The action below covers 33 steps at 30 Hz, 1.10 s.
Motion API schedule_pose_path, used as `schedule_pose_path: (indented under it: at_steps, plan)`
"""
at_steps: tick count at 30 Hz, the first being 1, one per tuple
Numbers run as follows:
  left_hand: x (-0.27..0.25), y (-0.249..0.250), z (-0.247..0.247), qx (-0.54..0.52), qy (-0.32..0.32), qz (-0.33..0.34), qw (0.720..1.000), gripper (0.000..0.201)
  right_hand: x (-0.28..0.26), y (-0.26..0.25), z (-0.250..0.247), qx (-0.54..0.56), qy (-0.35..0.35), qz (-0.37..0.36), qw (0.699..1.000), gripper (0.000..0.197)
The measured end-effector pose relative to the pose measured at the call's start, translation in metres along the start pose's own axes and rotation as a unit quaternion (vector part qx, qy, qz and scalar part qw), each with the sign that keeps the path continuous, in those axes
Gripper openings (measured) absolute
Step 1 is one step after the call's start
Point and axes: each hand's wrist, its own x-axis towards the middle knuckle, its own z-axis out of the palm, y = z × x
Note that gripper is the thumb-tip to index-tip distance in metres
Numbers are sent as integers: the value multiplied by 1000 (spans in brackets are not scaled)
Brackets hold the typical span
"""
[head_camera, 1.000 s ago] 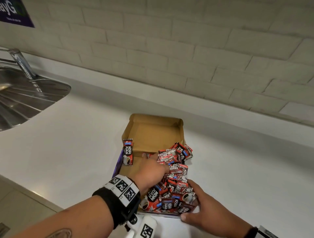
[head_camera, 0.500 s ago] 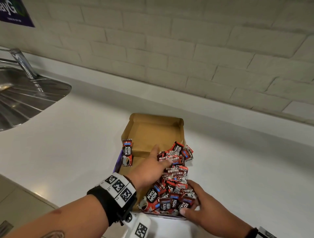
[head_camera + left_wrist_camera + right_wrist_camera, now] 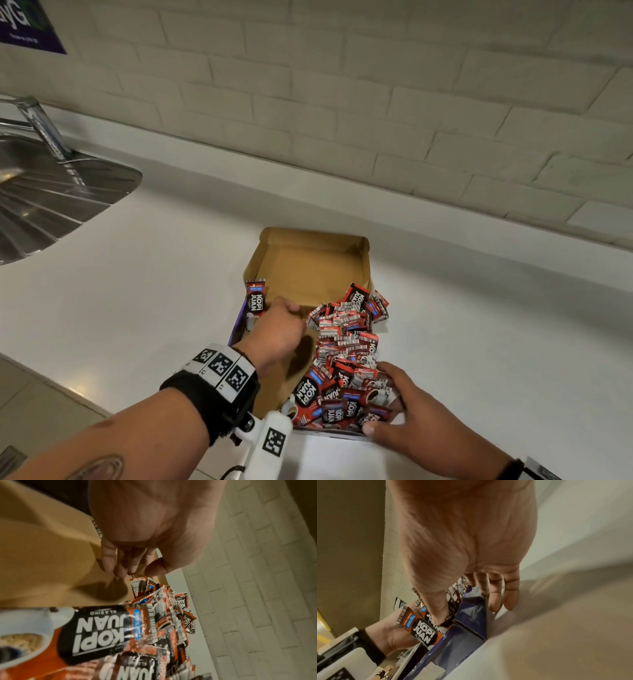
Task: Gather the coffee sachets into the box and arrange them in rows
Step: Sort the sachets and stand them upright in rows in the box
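White countertop [image 3: 144, 294] carries everything; steel sink drainboard [image 3: 51, 202] at its far-left edge, brick wall [image 3: 342, 85] behind. Open cardboard box [image 3: 318, 267] sits near the front edge, lid folded back toward the wall. Kopi Juan sachets [image 3: 346, 346] are all in the box but jammed along its right side, heaped and tilted, no clean row yet; left half of the box floor is bare. One stray sachet [image 3: 255, 297] stands upright against the left wall. Right hand [image 3: 411, 414] braces the near-right corner: thumb on the front sachets, fingers straight along the outer side wall, likely to stop the box sliding and the pile spilling. Left hand [image 3: 277, 329] hovers over the bare floor, fingers loosely curled with tips close to the thumb, holding nothing, just beside the pile's left edge. Probably about to square the stack. Task roughly midway.
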Motion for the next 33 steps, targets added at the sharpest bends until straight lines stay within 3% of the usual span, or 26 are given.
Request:
schedule_pose_path:
  at_steps: [3,6,10,12,14,19,24,33]
  plan:
    - [-10,1,-10,46,2,34,998,19,-6,2,-2,-26,36,27,999,68]
    - [-32,3,-24,120,-22,110,986,13,-12,5,-4,-34,56,23,998,63]
    - [-68,-3,-29,240,-174,168,940,17,-16,10,-6,-24,64,2,998,60]
    - [-80,-13,-21,286,-194,164,924,28,-19,12,-9,-22,70,-10,997,57]
    - [-86,-23,-7,309,-170,172,920,38,-23,12,-12,-20,81,-31,996,53]
    - [-91,-41,14,235,-68,184,952,19,-30,11,-18,-58,120,-134,982,34]
    - [-105,-42,5,89,-26,156,983,20,-29,15,-21,-125,133,-183,966,22]
    - [-116,-40,-19,-95,-24,119,988,27,-21,0,-1,-120,168,-143,968,11]
